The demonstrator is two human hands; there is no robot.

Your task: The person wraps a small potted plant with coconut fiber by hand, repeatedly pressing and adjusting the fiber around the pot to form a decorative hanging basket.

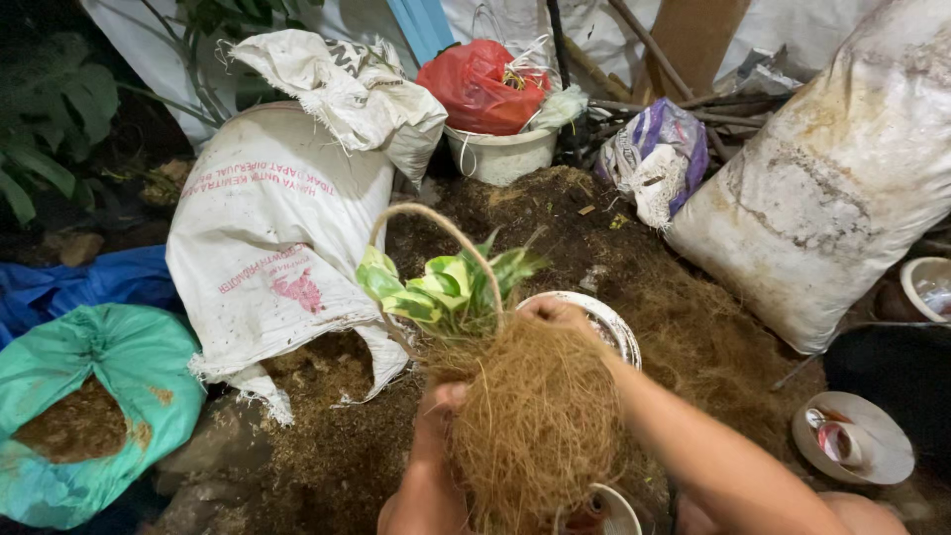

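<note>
A ball of brown coconut fibre (535, 416) wraps the roots of a small plant with green and yellow variegated leaves (446, 282). A curved rope handle (426, 218) arches over the leaves. My left hand (436, 406) grips the fibre ball on its left side. My right hand (555, 315) presses on the top right of the ball, beside the leaves. A white bowl (619, 332) lies on the soil just behind the ball, partly hidden by it.
Large white sacks (272, 228) (832, 178) flank a mound of dark soil (555, 213). A teal bag of soil (89, 416) lies left. A white bucket (500, 154) with a red bag (475, 84) stands behind. White dishes (857, 441) (926, 287) sit right, another (614, 510) below the ball.
</note>
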